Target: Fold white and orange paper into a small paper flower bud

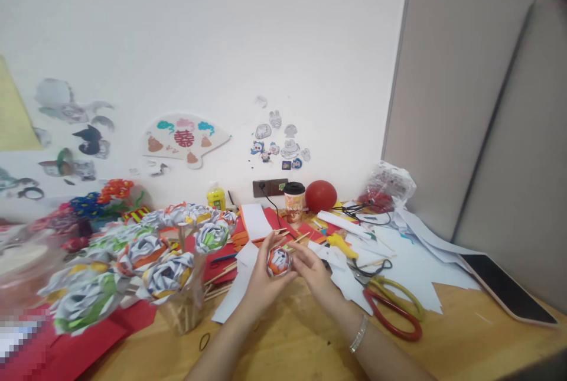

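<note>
A small paper rose [279, 261], white with orange outer petals, sits between my two hands above the middle of the table. My left hand [267, 277] is curled around its left side, with the thumb below it. My right hand [313, 274] touches the rose's right side with its fingers bent. Thin wooden sticks [297, 240] show just behind the fingers; whether one joins the rose I cannot tell. To the left, several finished paper roses [167, 274] stand in a clear cup [182, 312].
Red-and-yellow scissors [393, 315] and a tablet [508, 287] lie at the right. White paper [398, 257] and red paper [95, 342] are spread about. Along the wall stand a drink cup [294, 202], a red balloon [321, 196] and a yellow glue bottle [216, 196].
</note>
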Motion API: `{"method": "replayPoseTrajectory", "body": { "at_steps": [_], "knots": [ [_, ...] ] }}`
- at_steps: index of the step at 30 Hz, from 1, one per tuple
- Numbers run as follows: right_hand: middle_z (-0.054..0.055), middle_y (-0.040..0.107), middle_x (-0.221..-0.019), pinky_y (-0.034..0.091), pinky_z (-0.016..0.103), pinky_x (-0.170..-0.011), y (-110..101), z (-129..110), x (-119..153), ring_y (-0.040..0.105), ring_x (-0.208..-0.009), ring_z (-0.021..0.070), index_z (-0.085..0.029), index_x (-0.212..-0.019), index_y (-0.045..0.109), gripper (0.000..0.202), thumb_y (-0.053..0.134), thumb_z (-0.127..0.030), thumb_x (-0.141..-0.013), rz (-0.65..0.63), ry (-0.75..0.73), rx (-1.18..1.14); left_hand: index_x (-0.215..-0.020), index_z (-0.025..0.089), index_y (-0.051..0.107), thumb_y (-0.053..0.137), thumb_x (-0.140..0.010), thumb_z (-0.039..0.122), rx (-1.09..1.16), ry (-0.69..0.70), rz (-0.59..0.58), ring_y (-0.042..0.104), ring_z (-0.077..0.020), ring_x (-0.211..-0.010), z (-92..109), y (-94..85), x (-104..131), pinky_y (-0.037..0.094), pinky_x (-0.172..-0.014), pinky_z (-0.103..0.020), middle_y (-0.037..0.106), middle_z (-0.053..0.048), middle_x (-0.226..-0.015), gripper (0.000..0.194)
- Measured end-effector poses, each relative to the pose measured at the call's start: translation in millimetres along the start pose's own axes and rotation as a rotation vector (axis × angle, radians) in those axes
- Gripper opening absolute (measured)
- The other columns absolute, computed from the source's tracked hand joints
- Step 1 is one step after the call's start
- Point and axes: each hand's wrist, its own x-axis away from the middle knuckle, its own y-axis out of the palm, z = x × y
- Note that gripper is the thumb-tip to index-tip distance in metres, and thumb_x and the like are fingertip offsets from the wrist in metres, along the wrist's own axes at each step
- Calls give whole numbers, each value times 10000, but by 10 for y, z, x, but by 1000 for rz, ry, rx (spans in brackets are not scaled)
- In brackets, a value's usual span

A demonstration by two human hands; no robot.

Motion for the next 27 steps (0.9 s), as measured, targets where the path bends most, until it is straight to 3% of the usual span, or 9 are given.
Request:
{"method": "replayPoseTrajectory", "body": {
  "at_steps": [3,6,10,15,19,22,27],
  "knots": [
    [54,611,-1088,432,358,-873,0,-2,1,542,-1024,217,-243,-1018,622,323,623,-403,-738,-6,-36,56,-1267,245,353,706,-632,230,-35,-22,-11,482,-248,-1131,-16,-23,-25,409,-927,-385,507,-104,-1222,727],
    [57,621,-1082,435,368,-876,0,1,10,552,-1017,218,-247,-1024,626,301,599,-388,-760,-22,-70,111,-1082,212,510,720,-614,251,-146,41,18,506,-259,-1087,-34,-44,-28,410,-917,-402,550,-97,-1139,514],
    [63,630,-1046,447,362,-855,-13,36,2,562,-984,219,-233,-976,653,250,591,-354,-765,-27,-141,183,-963,192,523,637,-695,266,-234,104,18,552,-228,-981,-17,-47,-12,444,-850,-372,575,-83,-1015,301],
    [33,619,-850,475,318,-751,2,43,-19,580,-816,181,-208,-984,617,277,635,-315,-729,24,-92,117,-1062,212,535,624,-685,248,-361,107,1,524,-248,-1024,73,-61,-20,398,-895,-401,576,-95,-1089,389],
    [25,600,-814,463,312,-745,52,-37,14,569,-804,182,-202,-884,609,216,631,-358,-736,32,-65,67,-930,191,593,632,-663,229,-295,15,-8,573,-238,-933,111,-75,-28,435,-837,-368,629,-78,-970,273],
    [30,591,-800,466,322,-722,70,-68,47,566,-782,186,-204,-899,596,253,548,-427,-791,12,-39,40,-959,185,595,647,-643,218,-263,-54,8,572,-242,-956,101,-80,-31,428,-850,-364,630,-78,-991,322],
    [8,559,-738,450,296,-678,51,-21,49,534,-714,168,-205,-844,592,260,491,-444,-823,22,-53,119,-801,179,604,637,-665,245,-287,-13,8,584,-225,-894,71,-82,-39,426,-835,-342,636,-61,-885,155]
  ]
}}
